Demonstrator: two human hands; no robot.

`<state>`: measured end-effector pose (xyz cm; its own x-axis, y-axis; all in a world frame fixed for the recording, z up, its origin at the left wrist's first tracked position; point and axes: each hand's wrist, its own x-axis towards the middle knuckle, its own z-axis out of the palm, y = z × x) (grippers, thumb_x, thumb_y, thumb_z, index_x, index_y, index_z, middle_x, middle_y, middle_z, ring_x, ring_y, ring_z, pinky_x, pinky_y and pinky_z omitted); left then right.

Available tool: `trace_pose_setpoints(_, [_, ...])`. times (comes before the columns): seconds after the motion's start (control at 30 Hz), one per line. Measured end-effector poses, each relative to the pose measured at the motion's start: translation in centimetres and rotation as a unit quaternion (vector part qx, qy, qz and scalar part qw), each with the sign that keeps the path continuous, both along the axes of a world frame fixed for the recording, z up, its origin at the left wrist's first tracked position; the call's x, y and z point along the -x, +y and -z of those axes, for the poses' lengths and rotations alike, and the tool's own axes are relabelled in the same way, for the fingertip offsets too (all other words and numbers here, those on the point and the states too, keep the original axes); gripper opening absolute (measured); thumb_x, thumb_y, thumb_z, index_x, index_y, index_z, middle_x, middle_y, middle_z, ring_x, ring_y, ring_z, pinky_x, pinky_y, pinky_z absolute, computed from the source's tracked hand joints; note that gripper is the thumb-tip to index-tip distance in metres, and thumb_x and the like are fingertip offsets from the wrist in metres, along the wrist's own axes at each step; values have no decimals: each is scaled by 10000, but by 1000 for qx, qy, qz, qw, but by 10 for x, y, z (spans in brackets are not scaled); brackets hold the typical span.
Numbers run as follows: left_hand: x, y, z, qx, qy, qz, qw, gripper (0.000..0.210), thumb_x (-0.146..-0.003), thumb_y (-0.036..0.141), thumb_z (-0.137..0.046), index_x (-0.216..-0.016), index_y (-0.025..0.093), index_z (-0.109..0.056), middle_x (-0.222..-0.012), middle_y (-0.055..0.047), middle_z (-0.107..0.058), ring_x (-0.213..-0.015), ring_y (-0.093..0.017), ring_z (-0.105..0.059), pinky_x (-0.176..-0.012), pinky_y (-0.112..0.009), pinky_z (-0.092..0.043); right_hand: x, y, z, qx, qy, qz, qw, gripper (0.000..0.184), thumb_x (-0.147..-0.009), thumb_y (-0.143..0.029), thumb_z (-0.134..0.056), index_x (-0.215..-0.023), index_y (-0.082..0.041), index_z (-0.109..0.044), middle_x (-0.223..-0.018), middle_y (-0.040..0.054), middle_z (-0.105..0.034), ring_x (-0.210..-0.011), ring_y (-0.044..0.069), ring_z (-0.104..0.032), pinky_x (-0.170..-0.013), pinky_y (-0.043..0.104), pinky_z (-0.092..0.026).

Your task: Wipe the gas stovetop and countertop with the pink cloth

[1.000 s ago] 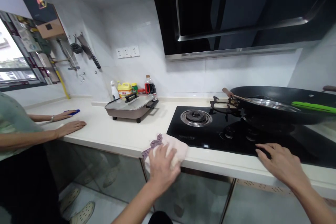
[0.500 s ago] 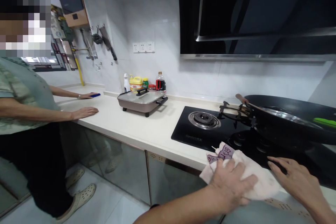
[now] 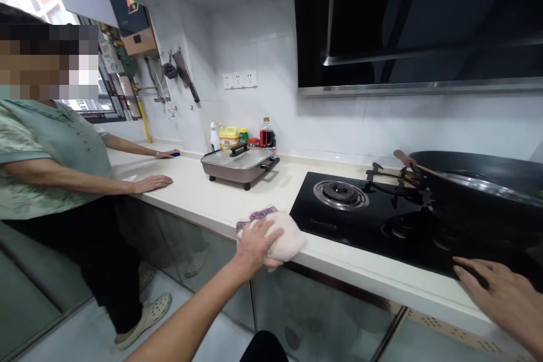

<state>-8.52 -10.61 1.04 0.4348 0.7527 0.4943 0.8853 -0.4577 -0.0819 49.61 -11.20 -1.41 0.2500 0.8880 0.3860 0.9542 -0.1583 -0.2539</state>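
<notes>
My left hand (image 3: 255,244) is closed over a pale pink cloth (image 3: 289,237) with a purple patterned edge, pressed on the front edge of the white countertop (image 3: 190,195). The cloth lies just left of the black gas stove (image 3: 324,220). Over at the lower right, my right hand (image 3: 498,288) rests at the stove's front edge with fingers stretched out and nothing in them. A large black wok (image 3: 470,203) with a wooden-handled utensil (image 3: 407,159) in it sits on the stove's right side, behind my right hand.
A brown electric pan (image 3: 237,172) with a glass lid stands on the counter, bottles (image 3: 267,134) behind it. At the left, another person (image 3: 80,153) leans on the counter, one hand on a blue item (image 3: 176,154). The range hood (image 3: 407,22) hangs above the stove.
My left hand has slid the cloth leftward along the counter's front edge, away from the stove front. My right hand stays at the stove edge. The view has shifted slightly.
</notes>
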Motion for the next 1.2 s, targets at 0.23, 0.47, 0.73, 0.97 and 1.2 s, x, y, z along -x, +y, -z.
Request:
trace_pose_setpoints(0.23, [73, -6, -13, 0, -52, -125, 991, 493, -820, 596, -734, -1174, 254, -708, -1210, -117, -710, -1143, -331, -607, -982, -476, -419, 7, -3, -5, -5, 36, 3, 999, 716, -827, -726, -287, -1196, -330, -757, -1317, 114, -651, -1137, 409, -590, -927, 556, -484])
trace_pose_setpoints(0.47, [70, 5, -44, -22, -375, -181, 909, 433, -874, 569, -595, -1130, 222, -639, -1072, -38, -722, -981, -233, -669, -881, -344, -519, 6, 2, 5, -27, 22, -1, 999, 696, -841, -712, -293, -1195, -327, -753, -1297, 106, -656, -1117, 398, -602, -897, 540, -490])
trace_pose_setpoints(0.73, [-27, 57, -70, 136, -230, -107, 958, 528, -911, 604, -555, -1280, 244, -672, -1292, -62, -719, -1178, -289, -656, -1000, -394, -492, 5, 5, 6, -25, 13, -2, 1000, 682, -874, -698, -296, -1205, -323, -759, -1303, 113, -658, -1147, 407, -598, -898, 561, -502])
trace_pose_setpoints(0.97, [-64, 64, -53, 184, -128, -84, 971, 588, -905, 669, -527, -1383, 344, -632, -1473, -55, -624, -1387, -351, -509, -1163, -562, -326, 6, 6, 13, -64, -3, -24, 998, 641, -880, -670, -334, -1151, -295, -777, -1253, 106, -683, -1110, 412, -622, -877, 590, -521])
trace_pose_setpoints(1.2, [-86, 130, -63, 234, -98, -158, 954, 696, -922, 735, -399, -1498, 369, -535, -1611, -78, -482, -1474, -411, -385, -1178, -659, -249, 12, 0, 6, -60, -26, -14, 998, 646, -912, -656, -292, -1167, -295, -763, -1257, 94, -683, -1147, 395, -615, -883, 563, -523])
